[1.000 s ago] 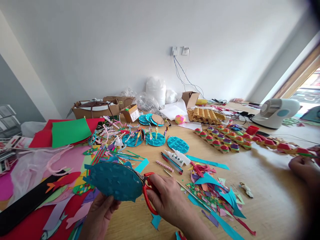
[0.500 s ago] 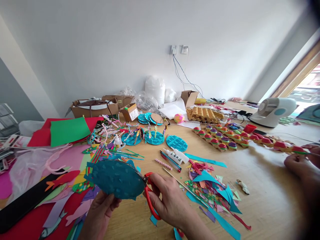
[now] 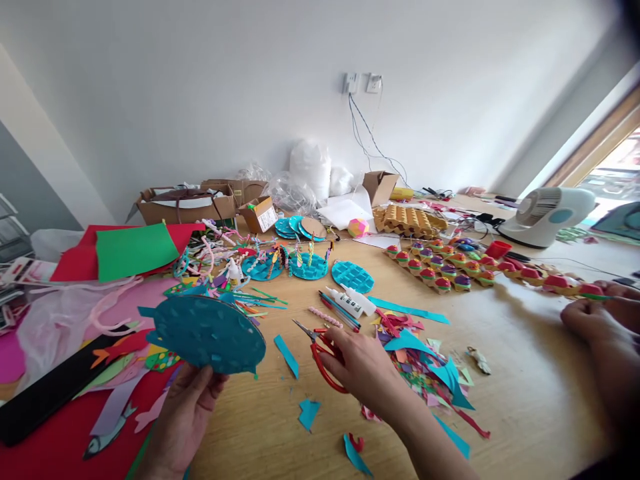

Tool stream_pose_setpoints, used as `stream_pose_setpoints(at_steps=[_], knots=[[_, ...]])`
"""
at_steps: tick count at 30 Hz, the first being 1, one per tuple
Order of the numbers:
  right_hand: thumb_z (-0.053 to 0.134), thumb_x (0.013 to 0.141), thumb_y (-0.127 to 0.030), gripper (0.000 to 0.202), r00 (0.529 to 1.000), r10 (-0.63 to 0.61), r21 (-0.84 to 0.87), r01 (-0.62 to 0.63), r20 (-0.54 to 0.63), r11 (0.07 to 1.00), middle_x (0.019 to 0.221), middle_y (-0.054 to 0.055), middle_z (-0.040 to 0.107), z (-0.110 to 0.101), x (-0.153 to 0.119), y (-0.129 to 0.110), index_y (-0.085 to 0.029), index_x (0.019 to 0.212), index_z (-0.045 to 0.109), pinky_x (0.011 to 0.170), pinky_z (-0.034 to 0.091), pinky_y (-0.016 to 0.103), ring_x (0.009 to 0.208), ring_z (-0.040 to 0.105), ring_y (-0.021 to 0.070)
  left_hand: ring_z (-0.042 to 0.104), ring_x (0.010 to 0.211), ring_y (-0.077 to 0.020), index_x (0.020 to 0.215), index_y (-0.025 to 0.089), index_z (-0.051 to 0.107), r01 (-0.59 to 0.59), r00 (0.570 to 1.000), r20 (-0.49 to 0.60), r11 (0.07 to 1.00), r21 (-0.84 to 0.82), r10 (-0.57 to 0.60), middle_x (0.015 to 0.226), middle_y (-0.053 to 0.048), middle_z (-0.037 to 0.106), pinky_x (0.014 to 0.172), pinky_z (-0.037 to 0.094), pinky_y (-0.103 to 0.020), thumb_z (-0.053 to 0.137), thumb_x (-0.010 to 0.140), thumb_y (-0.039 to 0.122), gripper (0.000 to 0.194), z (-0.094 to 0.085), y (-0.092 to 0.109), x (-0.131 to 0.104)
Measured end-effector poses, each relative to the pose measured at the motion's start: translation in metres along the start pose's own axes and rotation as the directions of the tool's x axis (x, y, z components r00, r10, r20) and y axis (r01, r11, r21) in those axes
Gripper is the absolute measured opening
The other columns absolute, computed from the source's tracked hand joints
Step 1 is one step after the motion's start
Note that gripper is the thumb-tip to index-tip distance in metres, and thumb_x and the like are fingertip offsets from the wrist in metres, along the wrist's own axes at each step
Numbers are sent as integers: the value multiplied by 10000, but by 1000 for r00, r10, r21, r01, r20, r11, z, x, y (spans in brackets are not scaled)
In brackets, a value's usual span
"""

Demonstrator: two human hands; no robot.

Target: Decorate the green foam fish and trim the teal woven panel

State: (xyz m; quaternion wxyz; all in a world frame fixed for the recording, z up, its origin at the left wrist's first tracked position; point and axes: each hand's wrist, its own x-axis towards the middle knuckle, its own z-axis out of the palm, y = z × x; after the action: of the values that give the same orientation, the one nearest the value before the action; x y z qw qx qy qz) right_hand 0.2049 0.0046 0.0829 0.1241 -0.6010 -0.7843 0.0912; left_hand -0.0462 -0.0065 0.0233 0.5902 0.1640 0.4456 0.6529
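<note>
My left hand (image 3: 187, 410) grips the lower edge of a blue paper-covered disc (image 3: 207, 333), held tilted above the table. Small blue strips jut from the disc's left side and lower rim. In my right hand (image 3: 355, 363) is a pair of scissors (image 3: 316, 347) with red handles, its blades pointing left and apart from the disc. Blue paper scraps (image 3: 309, 413) lie on the wood below, between both hands. Just beyond the scissors rest a pink twisted piece (image 3: 325, 316), some pens (image 3: 340, 311) and white glue bottles (image 3: 353, 303).
Paper scraps (image 3: 420, 373) are heaped right of my right hand. Coloured paper (image 3: 135, 247) and paper fish crowd the left. Several blue discs (image 3: 353, 276) lie farther back. Another person's hands (image 3: 600, 317) hold a painted egg-carton strip (image 3: 555, 285) at right, near a white fan (image 3: 550, 217).
The scissors have come away from the disc's edge, moving right with my right hand. The disc has shifted left in my left hand. A blue strip now lies on the table between them.
</note>
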Motion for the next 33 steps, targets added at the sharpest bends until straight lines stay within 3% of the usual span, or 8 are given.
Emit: stream_pose_setpoints(at_steps=[2,4,9,13,17,22,28,33], knots=[[477,806,-366,216,988,116,-130,-102,105,986,771,74,652,12,7,11,-186,859,585,506,316,241,684,607,202,602,513,-122,668,181,664,-23,1000,8,1000,5,23,611,1,679,469,511,-177,839,382,219,337,2,4,-1],[500,789,-348,214,972,164,-215,-126,169,968,797,89,664,26,15,18,-179,892,581,512,342,251,711,623,226,596,507,-121,659,179,663,-32,999,18,999,5,32,601,-4,675,463,508,-176,838,390,226,324,3,8,-2],[498,799,-304,192,966,151,-241,-98,212,965,873,98,670,52,34,26,-177,906,595,573,397,265,788,629,225,596,510,-118,638,177,662,-34,999,7,999,-9,34,590,3,670,464,510,-167,840,382,222,315,5,11,-3],[479,798,-216,177,964,140,-249,-82,226,965,854,117,674,55,43,27,-155,852,636,586,417,276,774,634,233,596,513,-119,636,177,665,-45,999,0,999,-6,45,588,1,671,462,511,-168,844,366,225,328,7,13,-5],[472,801,-223,205,969,84,-221,-32,232,975,906,137,661,51,49,17,-141,843,655,662,429,294,849,619,238,588,495,-120,613,176,664,-50,999,-11,999,-11,50,564,-1,665,443,504,-167,850,337,230,337,10,16,-7],[545,743,-258,224,964,-19,-127,54,266,990,955,61,659,56,58,-11,-190,940,629,663,430,248,877,614,197,586,493,-121,615,175,664,-56,998,-5,998,-14,56,564,-4,664,448,503,-169,848,353,229,325,10,15,-7],[558,710,-212,232,952,55,-130,-16,301,991,899,144,666,74,70,-35,-105,895,647,604,440,281,803,635,246,588,505,-123,643,180,663,-48,998,31,999,-8,49,587,-5,666,465,505,-179,838,398,234,306,7,11,-7],[519,729,-176,216,942,85,-117,-49,324,992,902,138,668,78,72,-38,-117,891,649,606,431,269,817,633,233,585,493,-124,645,180,668,-39,999,37,999,2,39,584,-8,667,452,498,-181,835,402,235,300,8,11,-7]])
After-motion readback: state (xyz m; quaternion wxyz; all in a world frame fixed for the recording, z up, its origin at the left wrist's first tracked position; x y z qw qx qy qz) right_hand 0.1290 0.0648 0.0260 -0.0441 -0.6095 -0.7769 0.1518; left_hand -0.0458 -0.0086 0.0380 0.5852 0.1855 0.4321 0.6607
